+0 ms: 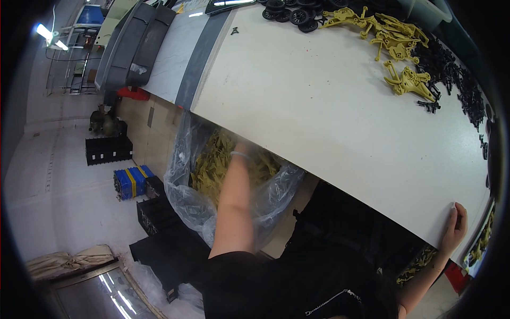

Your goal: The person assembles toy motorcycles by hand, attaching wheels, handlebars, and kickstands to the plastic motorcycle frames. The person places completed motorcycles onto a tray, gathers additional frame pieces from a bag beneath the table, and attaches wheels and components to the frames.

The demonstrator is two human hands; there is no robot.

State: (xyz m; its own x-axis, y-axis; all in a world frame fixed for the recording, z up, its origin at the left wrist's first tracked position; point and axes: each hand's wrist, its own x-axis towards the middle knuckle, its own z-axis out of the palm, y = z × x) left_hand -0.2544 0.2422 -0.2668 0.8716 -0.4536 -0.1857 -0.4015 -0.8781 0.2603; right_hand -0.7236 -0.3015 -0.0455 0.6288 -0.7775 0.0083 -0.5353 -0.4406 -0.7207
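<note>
My left arm reaches down into a clear plastic bag [179, 178] beside the table. The bag is full of yellow-green plastic parts [210, 167]. My left hand [242, 147] is smeared by motion and partly hidden near the table edge, so its fingers do not show. At the near right edge of the white table [329, 114], my right hand [457, 226] rests on the surface, fingers loosely extended, with nothing visible in it.
Black toy wheels [300, 17], yellow-green plastic frames [406, 80] and heaped small black parts [470, 98] line the table's far and right sides. A single black piece [235, 31] lies far left. Grey bins [125, 50] stand beyond; black crates [109, 150] sit on the floor.
</note>
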